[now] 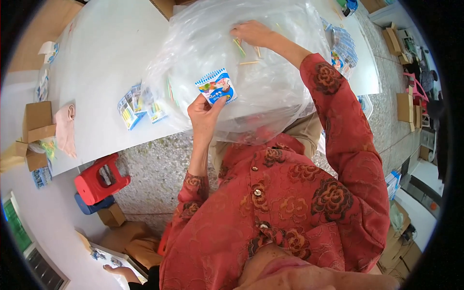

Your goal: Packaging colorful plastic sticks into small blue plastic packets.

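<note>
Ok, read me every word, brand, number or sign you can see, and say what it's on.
Blue-and-white packet in the left hand: printed lettering; I won't copy it out.
Left-side packets on the white table: print too small to read.
Right-side packets: too small and blurred to read.

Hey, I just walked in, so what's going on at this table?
A person's left hand holds up a small blue-and-white packet by its lower edge. The right hand is reaching down by a few thin sticks on the clear plastic; whether its fingers grip one is hard to tell. More packets lie on the white table to the left, and another batch lies to the right.
</note>
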### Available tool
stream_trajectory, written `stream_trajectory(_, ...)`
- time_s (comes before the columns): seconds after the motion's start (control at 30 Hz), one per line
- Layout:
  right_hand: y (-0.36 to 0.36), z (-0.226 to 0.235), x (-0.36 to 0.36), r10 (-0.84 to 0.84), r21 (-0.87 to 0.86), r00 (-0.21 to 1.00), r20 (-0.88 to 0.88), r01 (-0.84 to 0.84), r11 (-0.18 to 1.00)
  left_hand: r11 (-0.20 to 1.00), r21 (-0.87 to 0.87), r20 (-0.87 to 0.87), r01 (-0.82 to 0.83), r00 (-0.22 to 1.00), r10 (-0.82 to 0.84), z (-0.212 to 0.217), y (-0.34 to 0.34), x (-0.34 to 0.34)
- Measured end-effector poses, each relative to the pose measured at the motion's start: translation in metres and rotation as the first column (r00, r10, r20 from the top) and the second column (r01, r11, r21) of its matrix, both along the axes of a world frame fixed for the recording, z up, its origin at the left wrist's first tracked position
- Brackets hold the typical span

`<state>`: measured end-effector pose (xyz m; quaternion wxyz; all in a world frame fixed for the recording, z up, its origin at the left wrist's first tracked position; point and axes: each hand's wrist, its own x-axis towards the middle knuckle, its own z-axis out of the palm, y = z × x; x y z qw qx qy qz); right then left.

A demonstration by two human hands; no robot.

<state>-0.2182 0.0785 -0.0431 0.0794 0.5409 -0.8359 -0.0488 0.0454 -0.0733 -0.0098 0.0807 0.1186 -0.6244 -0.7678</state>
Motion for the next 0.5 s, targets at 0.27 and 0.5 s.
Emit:
stream_trajectory(0.27,0.016,0.001,0.009,-0.084,-0.107,0.996,-0.025,0.081,0.991,0.999,-0.038,0.007,0.039,0.999,-0.039,-0.002,0.001,0.000)
stream_trajectory(0.5,0.006,0.005,0.032,-0.366,-0.085,0.793,0.487,0.461,0.884,1.000,0.013,-0.016,0.028,0.999,-0.028,0.000,0.006,0.002)
